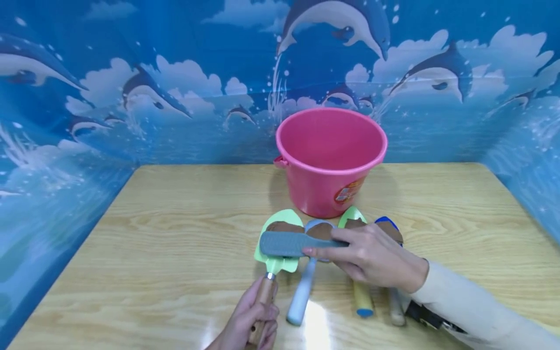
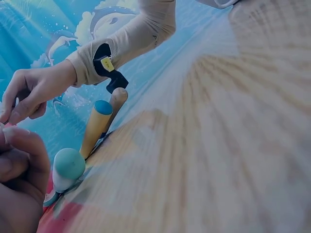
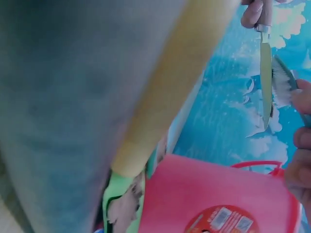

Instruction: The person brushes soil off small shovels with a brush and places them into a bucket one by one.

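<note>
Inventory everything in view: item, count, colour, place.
Table: 1, light wood, under the shovels and bucket
Backdrop: 1, blue with dolphins, around the table
Bucket: 1, pink, back centre
Label: 1, red, bucket's side
Held shovel: 1, light green, wooden handle, front left
Light blue shovel: 1, light blue, right of it
Yellow-handled shovel: 1, green blade, further right
Blue shovel: 1, blue blade, beige handle, rightmost
Patches: 4, brown, one per blade
Brush: 1, grey-blue, white bristles, across held blade
Wrist device: 1, black, right forearm
Right sleeve: 1, off-white
Hands: 2, bare; left grips held shovel, right holds brush
</note>
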Demonstrator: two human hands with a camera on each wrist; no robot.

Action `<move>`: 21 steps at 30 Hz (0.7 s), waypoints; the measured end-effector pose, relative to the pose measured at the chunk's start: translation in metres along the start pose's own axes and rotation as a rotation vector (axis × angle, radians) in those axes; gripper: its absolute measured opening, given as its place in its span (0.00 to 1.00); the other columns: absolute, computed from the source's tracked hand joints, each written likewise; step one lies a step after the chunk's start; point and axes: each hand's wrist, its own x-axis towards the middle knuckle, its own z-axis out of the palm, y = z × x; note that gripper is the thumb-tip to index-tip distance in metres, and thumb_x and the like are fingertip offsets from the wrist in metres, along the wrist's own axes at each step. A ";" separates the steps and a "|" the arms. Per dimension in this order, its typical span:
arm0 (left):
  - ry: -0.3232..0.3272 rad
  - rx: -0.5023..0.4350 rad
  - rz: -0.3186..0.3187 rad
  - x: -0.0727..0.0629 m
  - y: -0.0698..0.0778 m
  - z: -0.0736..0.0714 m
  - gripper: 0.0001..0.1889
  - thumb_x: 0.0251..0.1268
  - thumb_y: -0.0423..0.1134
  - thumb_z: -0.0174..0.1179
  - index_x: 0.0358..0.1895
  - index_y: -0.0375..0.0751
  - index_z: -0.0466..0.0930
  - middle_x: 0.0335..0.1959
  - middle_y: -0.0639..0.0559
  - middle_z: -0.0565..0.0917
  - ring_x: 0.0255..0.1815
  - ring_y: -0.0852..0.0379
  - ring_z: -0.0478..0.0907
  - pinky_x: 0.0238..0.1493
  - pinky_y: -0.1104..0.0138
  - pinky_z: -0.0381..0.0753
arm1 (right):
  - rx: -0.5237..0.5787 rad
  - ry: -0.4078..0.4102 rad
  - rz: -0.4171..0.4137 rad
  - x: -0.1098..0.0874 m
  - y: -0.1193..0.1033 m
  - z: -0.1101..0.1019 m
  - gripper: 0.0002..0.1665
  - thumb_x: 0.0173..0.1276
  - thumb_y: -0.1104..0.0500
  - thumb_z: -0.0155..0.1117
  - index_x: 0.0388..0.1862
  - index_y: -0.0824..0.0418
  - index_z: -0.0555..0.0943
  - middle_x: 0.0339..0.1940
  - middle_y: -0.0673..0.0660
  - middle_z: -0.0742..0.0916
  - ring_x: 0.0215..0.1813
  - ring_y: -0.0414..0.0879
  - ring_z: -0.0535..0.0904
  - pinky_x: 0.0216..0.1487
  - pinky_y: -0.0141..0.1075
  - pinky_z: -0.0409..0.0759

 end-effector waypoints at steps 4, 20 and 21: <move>0.029 -0.027 -0.014 -0.001 -0.001 0.002 0.08 0.59 0.27 0.42 0.40 0.32 0.55 0.17 0.59 0.67 0.14 0.66 0.67 0.14 0.75 0.69 | 0.009 0.049 0.064 -0.003 0.005 0.003 0.23 0.78 0.57 0.39 0.55 0.52 0.82 0.30 0.48 0.77 0.20 0.33 0.58 0.19 0.17 0.53; 0.069 -0.031 0.011 -0.001 0.001 0.000 0.07 0.59 0.28 0.42 0.39 0.37 0.57 0.15 0.61 0.67 0.14 0.67 0.67 0.14 0.76 0.71 | 0.025 -0.014 0.012 0.005 0.007 0.014 0.21 0.79 0.52 0.42 0.58 0.50 0.81 0.34 0.49 0.79 0.19 0.32 0.62 0.18 0.18 0.60; 0.081 -0.021 0.006 -0.002 0.002 0.001 0.07 0.59 0.28 0.42 0.39 0.37 0.56 0.15 0.61 0.67 0.14 0.67 0.67 0.14 0.75 0.71 | 0.030 -0.006 0.023 0.004 0.008 0.014 0.21 0.79 0.53 0.41 0.57 0.51 0.81 0.33 0.48 0.78 0.20 0.33 0.63 0.18 0.18 0.61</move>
